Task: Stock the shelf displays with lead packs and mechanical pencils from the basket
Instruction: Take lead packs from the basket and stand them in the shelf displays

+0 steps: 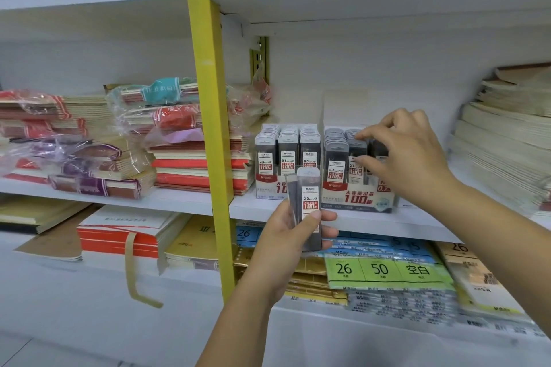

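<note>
Two clear display boxes of lead packs stand side by side on the middle shelf: the left display box (pixel 269 185) holds 0.5 packs, the right display box (pixel 357 197) holds 0.7 packs. My left hand (pixel 286 241) is raised in front of the shelf edge and grips a couple of 0.5 lead packs (pixel 310 202) upright. My right hand (pixel 408 158) reaches into the right display box, thumb and fingers pinching a 0.7 lead pack (pixel 356 155) in the middle row. The basket and the mechanical pencils are out of view.
A yellow upright post (pixel 208 116) divides the shelving. Stacks of wrapped notebooks (pixel 167 128) fill the middle shelf at left, and more paper stacks (pixel 507 140) sit at right. The lower shelf holds label packs (pixel 384 271) and red-edged pads (pixel 119 235).
</note>
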Action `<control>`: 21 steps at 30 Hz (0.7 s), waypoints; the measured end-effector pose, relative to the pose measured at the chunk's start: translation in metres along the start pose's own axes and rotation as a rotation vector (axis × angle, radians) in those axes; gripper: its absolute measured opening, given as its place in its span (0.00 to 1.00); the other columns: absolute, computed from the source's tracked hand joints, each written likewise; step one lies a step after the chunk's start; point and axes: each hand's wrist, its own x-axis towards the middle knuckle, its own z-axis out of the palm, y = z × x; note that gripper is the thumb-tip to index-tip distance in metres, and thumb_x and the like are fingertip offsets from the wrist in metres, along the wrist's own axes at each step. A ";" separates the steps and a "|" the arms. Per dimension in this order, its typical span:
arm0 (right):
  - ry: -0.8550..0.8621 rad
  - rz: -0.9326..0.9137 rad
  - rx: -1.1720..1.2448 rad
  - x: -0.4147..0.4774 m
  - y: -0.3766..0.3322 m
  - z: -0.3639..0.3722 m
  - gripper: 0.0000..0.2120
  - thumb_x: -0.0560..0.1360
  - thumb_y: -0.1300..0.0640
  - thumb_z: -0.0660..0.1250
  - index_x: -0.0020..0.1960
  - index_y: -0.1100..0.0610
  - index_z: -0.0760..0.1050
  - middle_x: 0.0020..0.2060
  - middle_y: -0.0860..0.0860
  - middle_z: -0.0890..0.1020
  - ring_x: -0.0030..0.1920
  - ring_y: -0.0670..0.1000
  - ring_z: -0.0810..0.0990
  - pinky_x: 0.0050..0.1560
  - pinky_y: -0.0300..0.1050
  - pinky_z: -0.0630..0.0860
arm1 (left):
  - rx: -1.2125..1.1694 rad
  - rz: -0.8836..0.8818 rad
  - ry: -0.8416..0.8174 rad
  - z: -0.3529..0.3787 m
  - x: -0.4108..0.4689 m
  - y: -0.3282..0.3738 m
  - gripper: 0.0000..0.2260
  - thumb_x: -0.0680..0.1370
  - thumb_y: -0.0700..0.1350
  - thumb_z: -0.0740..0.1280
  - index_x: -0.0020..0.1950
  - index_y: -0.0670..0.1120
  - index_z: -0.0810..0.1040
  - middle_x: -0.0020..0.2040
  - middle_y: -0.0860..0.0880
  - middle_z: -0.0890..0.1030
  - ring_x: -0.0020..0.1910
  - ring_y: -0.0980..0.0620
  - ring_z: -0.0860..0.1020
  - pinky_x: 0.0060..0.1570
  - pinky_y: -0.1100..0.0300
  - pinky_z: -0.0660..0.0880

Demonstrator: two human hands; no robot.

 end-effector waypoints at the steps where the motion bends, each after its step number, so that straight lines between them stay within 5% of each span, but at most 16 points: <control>1: -0.002 0.012 -0.015 -0.001 0.001 0.000 0.18 0.70 0.47 0.74 0.59 0.45 0.78 0.46 0.45 0.67 0.53 0.49 0.62 0.48 0.44 0.63 | 0.001 -0.002 -0.003 0.000 -0.001 0.001 0.10 0.83 0.46 0.64 0.63 0.56 0.76 0.53 0.49 0.86 0.50 0.50 0.85 0.48 0.58 0.82; 6: -0.009 0.085 -0.027 -0.010 -0.001 -0.004 0.20 0.74 0.52 0.71 0.65 0.48 0.76 0.47 0.45 0.67 0.54 0.51 0.64 0.49 0.43 0.61 | 0.005 -0.010 -0.014 0.002 -0.005 0.002 0.10 0.82 0.46 0.65 0.63 0.55 0.77 0.54 0.49 0.86 0.49 0.50 0.85 0.47 0.58 0.82; 10: 0.123 0.035 0.368 -0.029 -0.019 -0.015 0.10 0.76 0.58 0.68 0.57 0.51 0.80 0.41 0.42 0.75 0.43 0.41 0.74 0.43 0.32 0.67 | 0.019 0.002 -0.029 0.001 -0.009 0.005 0.10 0.82 0.47 0.66 0.62 0.56 0.77 0.54 0.49 0.86 0.50 0.50 0.85 0.46 0.60 0.81; 15: -0.360 0.177 0.858 -0.042 -0.062 -0.012 0.13 0.77 0.53 0.68 0.60 0.42 0.75 0.41 0.44 0.82 0.31 0.44 0.80 0.31 0.33 0.73 | 0.035 0.011 -0.042 -0.001 -0.014 0.009 0.08 0.82 0.49 0.67 0.60 0.57 0.80 0.53 0.48 0.86 0.45 0.53 0.84 0.43 0.61 0.80; 21: -0.367 0.267 1.072 -0.031 -0.072 -0.009 0.11 0.76 0.65 0.68 0.54 0.51 0.76 0.39 0.50 0.85 0.34 0.51 0.81 0.33 0.42 0.76 | -0.030 -0.012 -0.035 -0.019 -0.019 0.009 0.12 0.79 0.55 0.69 0.62 0.57 0.79 0.54 0.46 0.86 0.43 0.54 0.82 0.41 0.61 0.78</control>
